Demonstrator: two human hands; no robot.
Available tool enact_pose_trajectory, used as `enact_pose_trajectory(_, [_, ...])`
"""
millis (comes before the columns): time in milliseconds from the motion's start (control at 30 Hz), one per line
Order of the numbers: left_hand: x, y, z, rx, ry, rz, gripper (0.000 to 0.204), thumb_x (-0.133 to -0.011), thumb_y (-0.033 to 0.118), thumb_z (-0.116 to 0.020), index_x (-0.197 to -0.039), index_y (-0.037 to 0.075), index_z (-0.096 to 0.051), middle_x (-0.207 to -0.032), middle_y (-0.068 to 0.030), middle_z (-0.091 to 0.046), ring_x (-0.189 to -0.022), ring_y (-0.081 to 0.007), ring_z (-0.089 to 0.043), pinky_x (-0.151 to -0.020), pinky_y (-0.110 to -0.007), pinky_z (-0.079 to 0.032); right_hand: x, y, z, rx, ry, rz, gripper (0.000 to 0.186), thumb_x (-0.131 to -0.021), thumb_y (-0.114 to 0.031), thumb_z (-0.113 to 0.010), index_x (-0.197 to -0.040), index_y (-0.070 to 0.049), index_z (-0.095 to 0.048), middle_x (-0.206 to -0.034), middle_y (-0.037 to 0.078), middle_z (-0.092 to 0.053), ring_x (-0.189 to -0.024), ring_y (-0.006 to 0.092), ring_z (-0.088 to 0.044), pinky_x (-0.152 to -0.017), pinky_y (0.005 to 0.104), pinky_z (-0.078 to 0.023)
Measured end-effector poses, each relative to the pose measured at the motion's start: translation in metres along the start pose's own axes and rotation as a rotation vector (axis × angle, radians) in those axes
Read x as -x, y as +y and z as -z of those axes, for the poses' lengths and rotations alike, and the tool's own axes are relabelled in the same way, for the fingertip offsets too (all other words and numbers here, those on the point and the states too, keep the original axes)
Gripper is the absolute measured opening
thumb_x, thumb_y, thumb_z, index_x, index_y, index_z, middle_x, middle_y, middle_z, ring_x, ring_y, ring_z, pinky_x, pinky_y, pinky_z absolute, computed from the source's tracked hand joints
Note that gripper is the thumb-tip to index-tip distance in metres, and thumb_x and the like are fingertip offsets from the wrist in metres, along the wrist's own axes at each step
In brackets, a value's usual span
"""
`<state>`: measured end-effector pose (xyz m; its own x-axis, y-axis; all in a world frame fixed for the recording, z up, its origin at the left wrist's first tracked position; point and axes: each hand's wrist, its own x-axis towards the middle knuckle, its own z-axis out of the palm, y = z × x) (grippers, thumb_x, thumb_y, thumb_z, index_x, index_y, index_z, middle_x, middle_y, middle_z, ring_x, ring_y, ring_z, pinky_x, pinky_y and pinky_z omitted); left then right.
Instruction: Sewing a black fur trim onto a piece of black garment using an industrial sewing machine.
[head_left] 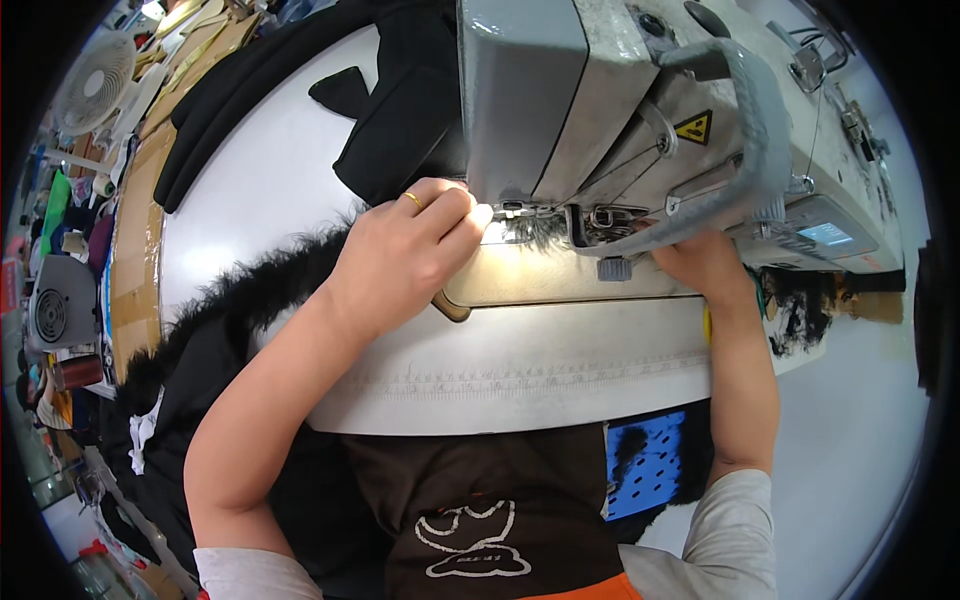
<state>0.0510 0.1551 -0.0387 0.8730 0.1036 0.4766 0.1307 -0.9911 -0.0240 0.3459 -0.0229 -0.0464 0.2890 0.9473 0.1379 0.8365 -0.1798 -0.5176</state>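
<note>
My left hand (395,255), with a gold ring on one finger, is closed in a pinch beside the presser foot (515,208) of a grey industrial sewing machine (525,100). It grips the edge of a black fur trim (285,265), which trails back to the left and down along a black garment (225,345). A tuft of fur shows under the machine head, on the lit metal plate. At the right of the needle area is my right hand (700,262); its fingers are hidden behind the machine's looped grey guard (745,130).
More black fabric (410,125) lies behind my left hand on the white table. A ruler scale (530,385) runs along the near edge. Dark fluff (800,310) has gathered at the right, below the machine's small screen (825,234). A blue perforated panel (645,465) sits below the table edge.
</note>
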Motion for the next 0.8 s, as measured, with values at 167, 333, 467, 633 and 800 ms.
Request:
enact_pose_trajectory(167, [0.0, -0.001, -0.003, 0.034, 0.037, -0.013, 0.014, -0.075, 0.005, -0.067, -0.087, 0.007, -0.061, -0.099, -0.0036, -0.059, -0.099, -0.0187, -0.064, -0.063, -0.027, -0.058, -0.006, 0.005, 0.005, 0.16, -0.002, 0.179, 0.026, -0.089, -0.029, -0.078, -0.104, -0.007, -0.08, -0.089, 0.012, -0.078, -0.088, 0.0262, -0.074, -0.082, 0.038, -0.057])
enact_pose_trajectory(333, [-0.002, -0.003, -0.001, 0.059, 0.038, 0.013, 0.014, -0.075, 0.005, -0.067, -0.087, 0.007, -0.06, -0.099, -0.0032, -0.06, -0.098, -0.019, -0.064, -0.064, -0.028, -0.058, -0.003, 0.012, 0.0, 0.142, -0.02, -0.038, 0.029, -0.091, -0.03, -0.076, -0.108, -0.007, -0.08, -0.099, 0.013, -0.079, -0.094, 0.0225, -0.073, -0.088, 0.0349, -0.056])
enact_pose_trajectory(467, [-0.002, -0.005, -0.002, 0.065, 0.044, 0.018, 0.014, -0.076, 0.004, -0.067, -0.088, 0.007, -0.059, -0.1, -0.0032, -0.061, -0.098, -0.0199, -0.065, -0.063, -0.028, -0.058, -0.009, 0.017, -0.004, 0.094, 0.082, 0.162, 0.03, -0.09, -0.031, -0.077, -0.104, -0.005, -0.079, -0.096, 0.011, -0.079, -0.091, 0.0228, -0.072, -0.086, 0.0344, -0.056])
enact_pose_trajectory(633, [-0.001, -0.01, -0.008, 0.035, 0.04, 0.045, 0.015, -0.076, 0.002, -0.066, -0.088, 0.007, -0.059, -0.101, -0.0035, -0.06, -0.099, -0.0214, -0.066, -0.061, -0.029, -0.057, -0.015, 0.02, -0.007, 0.266, 0.218, 0.359, 0.025, -0.087, -0.027, -0.079, -0.091, -0.003, -0.076, -0.084, 0.013, -0.075, -0.083, 0.0245, -0.071, -0.075, 0.0388, -0.055])
enact_pose_trajectory(800, [-0.001, -0.009, -0.012, 0.035, 0.019, 0.068, 0.015, -0.075, 0.0, -0.066, -0.086, 0.007, -0.058, -0.1, -0.0034, -0.06, -0.1, -0.0217, -0.066, -0.059, -0.03, -0.057, -0.015, 0.017, -0.009, 0.293, 0.267, 0.441, 0.024, -0.086, -0.025, -0.079, -0.085, -0.003, -0.072, -0.075, 0.017, -0.07, -0.074, 0.031, -0.07, -0.066, 0.0434, -0.053])
